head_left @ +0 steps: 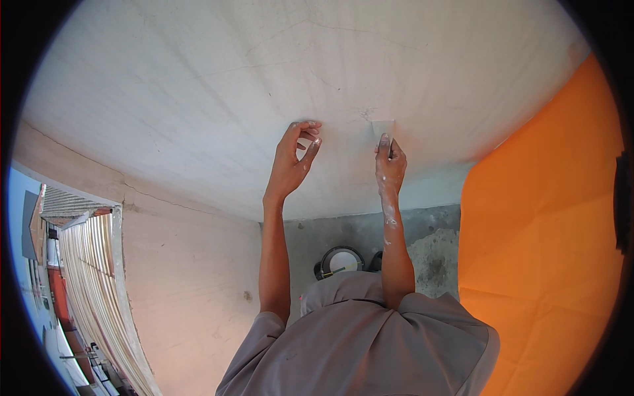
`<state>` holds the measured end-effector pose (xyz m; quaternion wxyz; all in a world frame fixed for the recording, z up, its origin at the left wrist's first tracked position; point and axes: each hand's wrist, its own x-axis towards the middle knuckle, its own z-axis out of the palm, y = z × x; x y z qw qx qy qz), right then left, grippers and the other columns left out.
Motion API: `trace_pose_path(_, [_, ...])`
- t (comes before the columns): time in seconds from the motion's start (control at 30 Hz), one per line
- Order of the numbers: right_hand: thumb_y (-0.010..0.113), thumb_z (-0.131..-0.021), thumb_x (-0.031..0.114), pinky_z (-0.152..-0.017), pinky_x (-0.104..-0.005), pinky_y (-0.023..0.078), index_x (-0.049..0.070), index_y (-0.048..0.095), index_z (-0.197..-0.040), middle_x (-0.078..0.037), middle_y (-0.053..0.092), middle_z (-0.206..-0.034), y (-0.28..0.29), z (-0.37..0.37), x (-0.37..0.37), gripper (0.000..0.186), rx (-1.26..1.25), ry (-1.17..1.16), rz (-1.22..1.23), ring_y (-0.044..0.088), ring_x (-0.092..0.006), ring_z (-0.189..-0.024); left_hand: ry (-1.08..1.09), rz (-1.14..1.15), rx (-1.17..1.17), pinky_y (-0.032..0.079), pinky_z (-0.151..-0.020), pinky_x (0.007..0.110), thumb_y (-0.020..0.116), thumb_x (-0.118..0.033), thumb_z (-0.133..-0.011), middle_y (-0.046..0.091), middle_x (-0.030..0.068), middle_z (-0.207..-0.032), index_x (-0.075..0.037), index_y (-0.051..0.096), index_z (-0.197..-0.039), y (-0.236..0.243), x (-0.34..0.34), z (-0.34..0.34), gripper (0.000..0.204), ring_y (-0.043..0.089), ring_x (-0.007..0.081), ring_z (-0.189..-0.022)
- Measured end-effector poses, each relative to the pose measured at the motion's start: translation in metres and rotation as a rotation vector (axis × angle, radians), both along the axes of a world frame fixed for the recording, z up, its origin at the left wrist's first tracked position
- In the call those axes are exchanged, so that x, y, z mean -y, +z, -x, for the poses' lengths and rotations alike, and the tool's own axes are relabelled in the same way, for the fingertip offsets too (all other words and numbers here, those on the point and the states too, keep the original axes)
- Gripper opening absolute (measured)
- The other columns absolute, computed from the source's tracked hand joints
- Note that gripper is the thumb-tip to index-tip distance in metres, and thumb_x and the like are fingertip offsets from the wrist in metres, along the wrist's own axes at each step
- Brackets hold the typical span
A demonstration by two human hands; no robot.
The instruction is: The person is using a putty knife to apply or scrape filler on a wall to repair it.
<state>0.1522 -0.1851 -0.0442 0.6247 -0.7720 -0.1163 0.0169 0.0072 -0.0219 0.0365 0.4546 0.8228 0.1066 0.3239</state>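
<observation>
My right hand (391, 165), smeared with white up the forearm, grips a putty knife (383, 127). Its pale, flat blade lies at the surface of the whitish wall (251, 92), just below a small patch of dark marks. To the left of it, my left hand (294, 156) is raised close to the same wall. The fingers are loosely curved with a gap to the thumb, and nothing is in them. White specks dot its fingertips.
On the grey floor (432, 261) below me stands a dark-rimmed bucket (343, 257) with white material inside and a thin stick across it. An orange sheet (541, 218) hangs along the right. A pinkish side wall (185, 264) and an opening (86, 264) are at the left.
</observation>
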Motion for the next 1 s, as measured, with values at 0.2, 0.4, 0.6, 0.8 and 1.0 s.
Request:
trace_pose_path(0.2, [0.057,-0.11,0.042,-0.069,-0.0494,0.053,0.006,0.075,-0.098,-0.02,0.072,-0.079,0.033,-0.002,0.01,0.042,0.297,-0.13,0.318,0.068,-0.0419,-0.072,0.0,0.011,-0.031,0.052,-0.089,0.03,0.068,-0.004,-0.103,0.069,0.0045,-0.129,-0.005,0.064,-0.127,-0.004,-0.007,0.006,0.024,0.066,0.0138,-0.109])
trace_pose_path(0.4, [0.059,-0.109,0.042,-0.072,-0.0499,0.054,0.006,0.077,-0.106,-0.02,0.074,-0.082,0.015,-0.021,0.008,0.04,0.228,-0.036,0.15,0.068,-0.0444,-0.074,-0.012,-0.043,-0.034,0.052,-0.087,0.031,0.069,-0.002,-0.102,0.066,0.0036,-0.125,-0.006,0.065,-0.124,-0.003,-0.006,0.002,0.023,0.066,0.0158,-0.106])
trace_pose_path(0.6, [0.059,-0.109,0.042,-0.072,-0.0482,0.053,0.0,0.075,-0.106,-0.018,0.075,-0.082,0.008,-0.016,0.0,0.045,0.159,0.027,0.075,0.068,-0.0411,-0.072,0.023,-0.055,-0.055,0.048,-0.087,0.034,0.072,-0.003,-0.1,0.063,0.0032,-0.122,-0.011,0.068,-0.127,-0.008,-0.005,0.008,0.028,0.062,0.0187,-0.104])
trace_pose_path(0.8, [0.06,-0.109,0.042,-0.074,-0.0492,0.056,0.003,0.078,-0.108,-0.019,0.077,-0.085,0.011,-0.023,0.0,0.043,0.2,-0.009,0.126,0.073,-0.0414,-0.077,0.0,-0.017,-0.031,0.05,-0.09,0.031,0.071,-0.001,-0.1,0.065,0.0036,-0.128,-0.009,0.068,-0.127,-0.014,-0.009,0.003,0.028,0.063,0.0171,-0.109])
trace_pose_path(1.0, [0.06,-0.109,0.041,-0.069,-0.0454,0.053,0.004,0.077,-0.108,-0.016,0.072,-0.078,0.031,-0.024,0.01,0.041,0.423,-0.051,0.398,0.067,-0.0359,-0.069,0.009,-0.06,-0.03,0.05,-0.09,0.031,0.07,0.002,-0.099,0.065,0.0039,-0.13,-0.008,0.068,-0.127,-0.017,-0.013,0.004,0.03,0.063,0.0169,-0.109])
